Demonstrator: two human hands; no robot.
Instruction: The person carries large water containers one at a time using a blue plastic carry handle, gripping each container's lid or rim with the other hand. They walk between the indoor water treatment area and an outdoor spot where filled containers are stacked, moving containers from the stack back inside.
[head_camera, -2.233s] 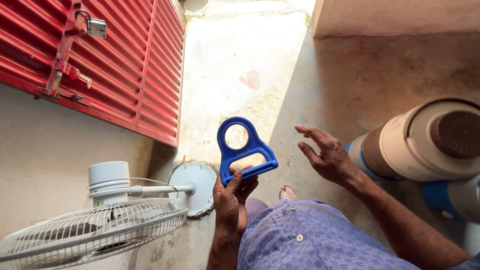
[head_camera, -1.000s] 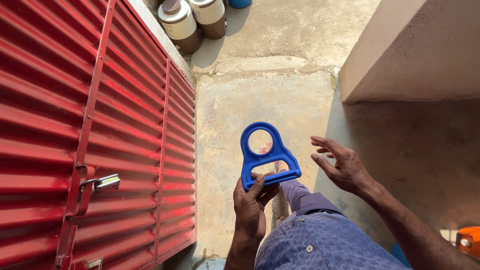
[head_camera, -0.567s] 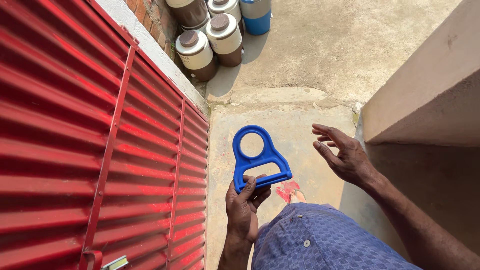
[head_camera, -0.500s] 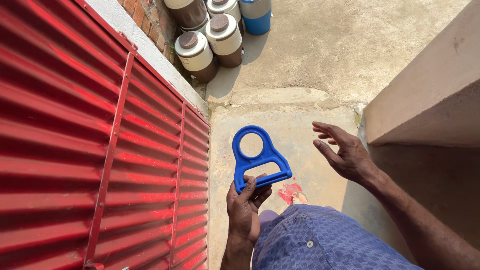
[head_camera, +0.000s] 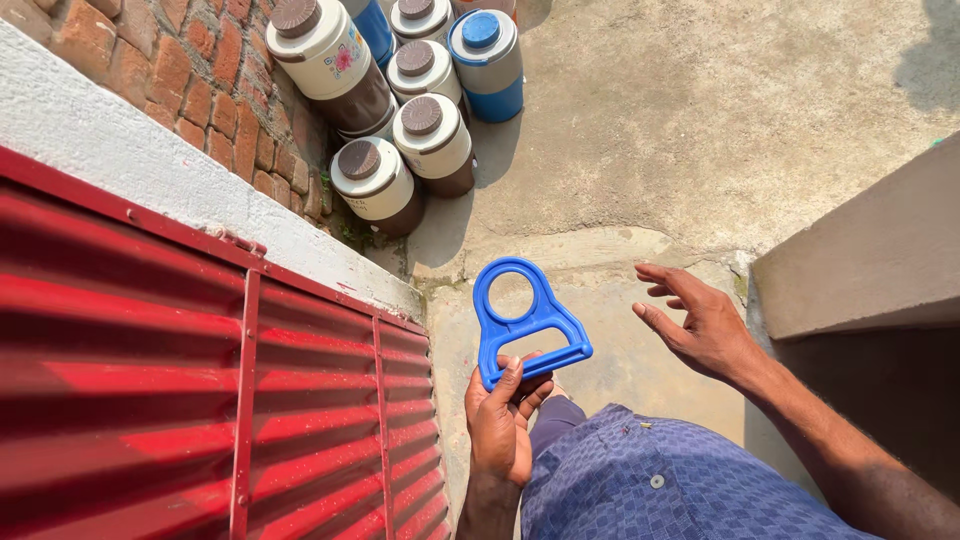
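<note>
Item: blue handle (head_camera: 528, 322), plastic, ring end up, grip bar down. Held upright at frame centre by the left hand (head_camera: 500, 425), thumb and fingers clamped on the bar. Right hand (head_camera: 705, 325) at 3 o'clock of the handle, apart from it, fingers spread, nothing held. Jugs (head_camera: 400, 100) clustered at 11 o'clock by the brick wall (head_camera: 180, 70); red shutter (head_camera: 180, 400) at 9 o'clock. A firm pinch low on the bar is judged best for a steady carry.

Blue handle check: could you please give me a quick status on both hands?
Left hand shut on blue handle, ring end up. Right hand open, empty, apart from it. Nothing between them; jugs stand far off by the brick wall.
</note>
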